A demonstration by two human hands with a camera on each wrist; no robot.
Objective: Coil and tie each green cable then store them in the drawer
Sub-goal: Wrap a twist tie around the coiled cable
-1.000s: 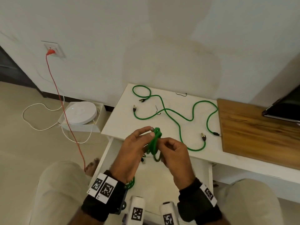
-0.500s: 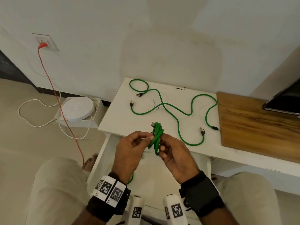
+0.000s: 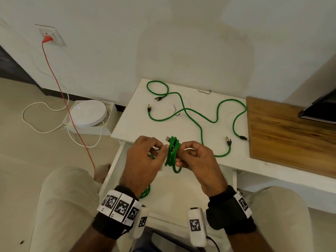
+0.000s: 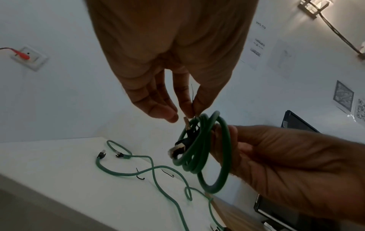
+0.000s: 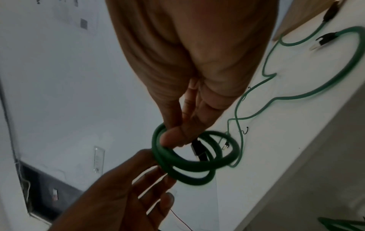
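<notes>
A coiled green cable [image 3: 172,155] hangs upright over the open drawer [image 3: 112,171]. My right hand [image 3: 181,151] grips the coil [image 5: 197,162] from its right side, with the thumb through the loops. At the coil's left side my left hand [image 3: 163,148] pinches a thin black twist tie [image 4: 192,93] between thumb and forefinger. Two loose green cables [image 3: 201,131] [image 3: 229,100] lie crossed on the white table [image 3: 131,120]. Another green coil [image 3: 146,191] lies in the drawer, partly hidden under my left wrist.
Two spare black ties [image 3: 204,91] [image 3: 175,110] lie on the table. A wooden board [image 3: 291,135] and a dark screen [image 3: 323,108] sit to the right. On the floor to the left are a white round device [image 3: 87,112] and a red cord [image 3: 69,110]. My knees flank the drawer.
My left fingers have slipped from the top of the coil to its left side and now pinch the tie. The right hand keeps its grip on the coil.
</notes>
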